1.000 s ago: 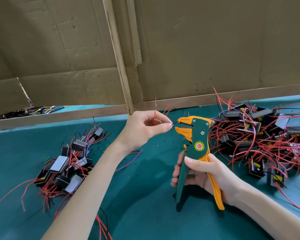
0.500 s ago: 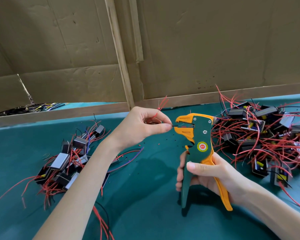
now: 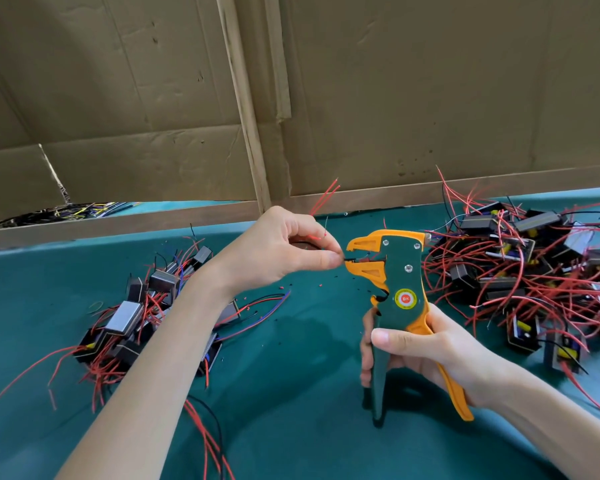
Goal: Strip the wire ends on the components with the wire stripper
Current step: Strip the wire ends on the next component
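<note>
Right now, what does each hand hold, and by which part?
The right hand grips the wire stripper by its two handles. The left hand pinches a thin black wire near its end, at the stripper's mouth.

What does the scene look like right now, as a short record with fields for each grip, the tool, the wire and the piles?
left grip: left hand pinches a black wire end between thumb and fingers
right grip: right hand holds the wire stripper by its handles, head up
wire: tip lies between the stripper's orange jaws
components: left pile beside the left forearm; larger right pile, red leads tangled
surface: green mat, cardboard wall behind
</note>
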Available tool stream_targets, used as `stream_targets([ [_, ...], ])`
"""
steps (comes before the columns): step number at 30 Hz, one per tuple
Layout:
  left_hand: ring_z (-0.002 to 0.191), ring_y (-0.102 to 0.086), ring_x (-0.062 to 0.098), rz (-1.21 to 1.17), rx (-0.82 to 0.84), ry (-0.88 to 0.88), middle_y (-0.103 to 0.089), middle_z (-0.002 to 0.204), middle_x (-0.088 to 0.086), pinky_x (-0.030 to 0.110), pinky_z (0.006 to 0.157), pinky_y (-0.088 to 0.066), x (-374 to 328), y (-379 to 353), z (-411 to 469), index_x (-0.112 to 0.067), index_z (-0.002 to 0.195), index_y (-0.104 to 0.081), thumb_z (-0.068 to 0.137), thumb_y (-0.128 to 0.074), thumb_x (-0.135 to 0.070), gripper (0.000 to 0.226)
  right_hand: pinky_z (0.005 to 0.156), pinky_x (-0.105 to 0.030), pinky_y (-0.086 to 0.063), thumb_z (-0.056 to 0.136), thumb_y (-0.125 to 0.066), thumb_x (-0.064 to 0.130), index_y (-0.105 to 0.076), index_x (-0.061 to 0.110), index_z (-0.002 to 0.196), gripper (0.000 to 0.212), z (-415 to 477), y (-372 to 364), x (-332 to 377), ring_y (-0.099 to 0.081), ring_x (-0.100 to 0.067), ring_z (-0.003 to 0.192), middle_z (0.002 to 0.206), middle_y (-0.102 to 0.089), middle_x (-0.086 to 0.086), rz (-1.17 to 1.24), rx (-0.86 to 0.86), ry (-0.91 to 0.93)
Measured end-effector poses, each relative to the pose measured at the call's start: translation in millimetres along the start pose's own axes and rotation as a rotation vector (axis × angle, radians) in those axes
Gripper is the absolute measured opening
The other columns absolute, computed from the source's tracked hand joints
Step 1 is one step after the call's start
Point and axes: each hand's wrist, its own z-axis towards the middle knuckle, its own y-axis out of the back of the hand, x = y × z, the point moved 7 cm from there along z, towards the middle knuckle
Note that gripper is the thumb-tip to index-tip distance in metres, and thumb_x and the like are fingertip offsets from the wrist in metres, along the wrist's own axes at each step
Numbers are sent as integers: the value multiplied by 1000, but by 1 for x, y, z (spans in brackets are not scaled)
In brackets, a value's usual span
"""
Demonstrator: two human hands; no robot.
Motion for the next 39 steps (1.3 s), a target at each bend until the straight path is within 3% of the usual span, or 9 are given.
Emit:
stream_targets([
  [12, 54, -53, -5, 16, 32, -18, -62, 58, -17, 5, 55, -37, 0, 1, 0, -14, 76, -72, 81, -73, -4, 11, 57, -38, -53, 52, -91, 53, -66, 19, 69, 46, -2, 0, -3, -59, -32, 52, 60, -61, -18, -73, -67, -38],
  [17, 57, -48, 1, -50, 31, 26, -58, 65, -11, 12, 52, -38, 11, -2, 2, -19, 81, -67, 85, -71, -14, 7, 46, -32, -48, 55, -86, 39, -61, 16, 57, 34, -1, 5, -12, -51, -26, 40, 51, -53, -16, -49, -267, -63],
  [20, 65, -45, 7, -163, 48, 63, -59, 82, 3, 19, 62, -40, 23, -7, 3, -17, 88, -57, 91, -63, -27, 11, 41, -27, -44, 53, -91, 33, -56, 15, 51, 39, -2, 20, -15, -46, -24, 36, 47, -48, -15, -82, -433, -67],
  [23, 66, -39, 10, -252, 54, 74, -60, 85, 5, 23, 66, -35, 33, -15, 6, -12, 86, -58, 99, -42, -26, 25, 50, -35, -52, 65, -84, 18, -65, 13, 62, 19, 1, 21, -7, -58, -31, 49, 61, -57, -21, 43, -352, -4],
  [26, 65, -38, 10, -118, 0, 118, -56, 74, -10, 20, 63, -34, 46, -13, 10, -17, 82, -56, 104, -32, -25, 34, 64, -42, -58, 66, -79, 8, -72, 12, 72, 10, 4, 26, -2, -67, -38, 67, 74, -65, -23, 135, -335, 70],
  [31, 64, -36, 16, 90, -74, 222, -41, 74, -3, 22, 62, -36, 72, -33, 13, -19, 86, -51, 105, -28, -30, 32, 69, -47, -59, 67, -76, 8, -73, 10, 75, 8, 6, 34, 0, -68, -39, 71, 76, -66, -23, 165, -359, 110],
  [33, 72, -45, 15, 174, -62, 258, -45, 86, -1, 18, 60, -34, 81, -47, 14, -18, 96, -50, 105, -27, -25, 25, 69, -47, -59, 68, -75, 8, -73, 9, 74, 7, 6, 33, -2, -68, -40, 70, 76, -66, -23, 155, -364, 98],
  [35, 93, -48, 16, 263, -58, 248, -43, 108, 3, 21, 70, -34, 87, -54, 15, -17, 107, -50, 105, -28, -18, 23, 69, -47, -59, 71, -71, 14, -73, 9, 73, 6, 7, 34, -4, -68, -40, 70, 76, -67, -23, 152, -365, 88],
  [39, 91, -43, 17, 419, -123, 149, -37, 109, 0, 22, 80, -34, 86, -52, 14, -12, 104, -59, 101, -43, -13, 17, 68, -45, -59, 70, -75, 10, -74, 10, 74, 5, 7, 33, -5, -69, -39, 71, 76, -67, -21, 135, -360, 88],
])
